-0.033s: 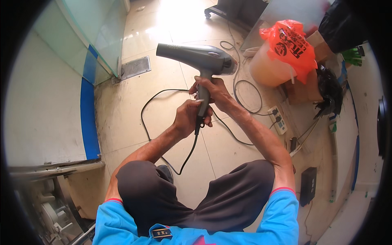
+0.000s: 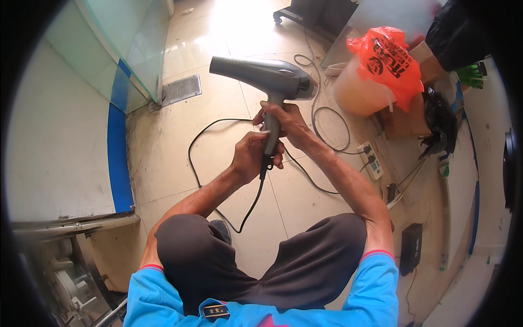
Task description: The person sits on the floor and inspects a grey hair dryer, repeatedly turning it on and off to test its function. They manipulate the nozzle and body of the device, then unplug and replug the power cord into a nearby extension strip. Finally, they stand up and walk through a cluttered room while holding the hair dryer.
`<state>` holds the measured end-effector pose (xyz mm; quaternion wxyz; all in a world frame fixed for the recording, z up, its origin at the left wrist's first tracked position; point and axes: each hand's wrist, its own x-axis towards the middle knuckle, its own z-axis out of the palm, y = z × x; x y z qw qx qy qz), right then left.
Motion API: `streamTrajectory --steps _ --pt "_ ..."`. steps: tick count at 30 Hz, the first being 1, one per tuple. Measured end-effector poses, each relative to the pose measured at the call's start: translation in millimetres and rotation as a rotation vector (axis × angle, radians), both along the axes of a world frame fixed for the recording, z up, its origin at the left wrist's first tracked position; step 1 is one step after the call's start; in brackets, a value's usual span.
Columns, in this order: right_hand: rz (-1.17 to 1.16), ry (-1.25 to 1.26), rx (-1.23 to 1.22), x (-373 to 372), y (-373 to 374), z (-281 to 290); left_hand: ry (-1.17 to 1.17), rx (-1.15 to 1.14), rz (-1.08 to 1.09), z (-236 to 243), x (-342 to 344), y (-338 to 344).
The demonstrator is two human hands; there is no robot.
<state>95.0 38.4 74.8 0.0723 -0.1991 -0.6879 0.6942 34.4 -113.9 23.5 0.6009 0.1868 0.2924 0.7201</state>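
Note:
A dark grey hair dryer [image 2: 267, 76] is held up over the tiled floor, its narrow nozzle pointing left and its clear-rimmed rear end to the right. My right hand [image 2: 286, 121] wraps the upper handle just below the barrel, thumb across it. Lower down, my left hand [image 2: 250, 155] closes round the handle near the cord end, its thumb lying along the grip. The black cord [image 2: 254, 210] drops from the handle's bottom and loops across the floor. Some fingers of both hands are hidden behind the handle.
A white power strip [image 2: 371, 161] with plugs in it lies at the right. Behind it stand a pale bucket [image 2: 354, 90] with a red plastic bag [image 2: 387, 65] and a black bag [image 2: 438, 120]. A black box [image 2: 411, 248] sits nearer me. Glass panels [image 2: 131, 49] border the left.
The hair dryer has shifted very slightly to the right. Both hands keep the same hold on its handle.

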Motion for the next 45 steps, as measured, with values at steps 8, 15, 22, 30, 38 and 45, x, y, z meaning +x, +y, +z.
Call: streamTrajectory --steps 8,15,22,30,38,45 --pt "0.019 -0.014 -0.062 0 6 1 -0.084 -0.055 -0.024 4 -2 3" --pt "0.036 0.041 -0.047 -3 5 -3 -0.05 -0.028 -0.017 -4 0 5" --pt "0.027 0.032 -0.052 -4 4 -4 -0.056 -0.003 -0.017 -7 0 3" --pt "0.059 0.057 -0.004 -3 6 -5 -0.029 0.02 -0.018 -9 0 4" --pt "0.062 0.005 -0.019 -3 6 -1 -0.036 0.001 -0.018 -4 2 2" --pt "0.035 0.028 -0.039 -3 7 -7 -0.035 -0.002 -0.01 -15 0 3"
